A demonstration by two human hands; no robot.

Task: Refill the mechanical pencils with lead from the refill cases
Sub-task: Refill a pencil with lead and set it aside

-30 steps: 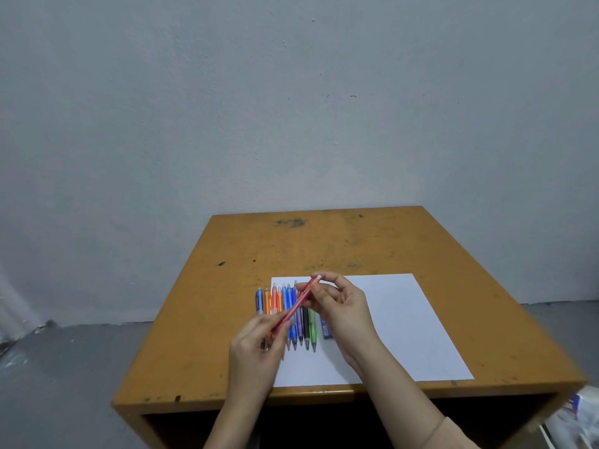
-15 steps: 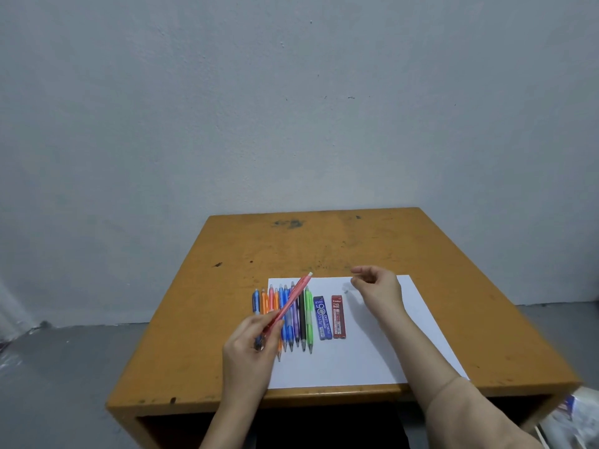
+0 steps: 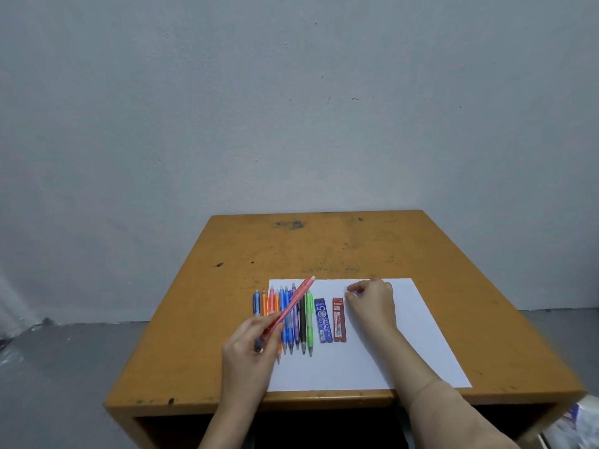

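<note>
Left grip (image 3: 251,348) clenched round lower barrel of slim translucent red pencil (image 3: 293,304), held tilted above row, white eraser end pointing far-right. Row of plastic pencils (image 3: 303,322) (blue, orange, purple, black, green) lies parallel on left part of smooth white paper sheet (image 3: 324,367). Flat rectangular blue refill case (image 3: 324,320) and red refill case (image 3: 338,320) lie side by side just right of row. Right grip (image 3: 372,303) curled, fingertips at paper just beyond red case; whether grasping anything, cannot tell. Surface (image 3: 324,247): scuffed ochre wood.

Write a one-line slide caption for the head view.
Left hand holds a red pencil above the pencil row; right hand sits beside blue refill case and red refill case.
</note>
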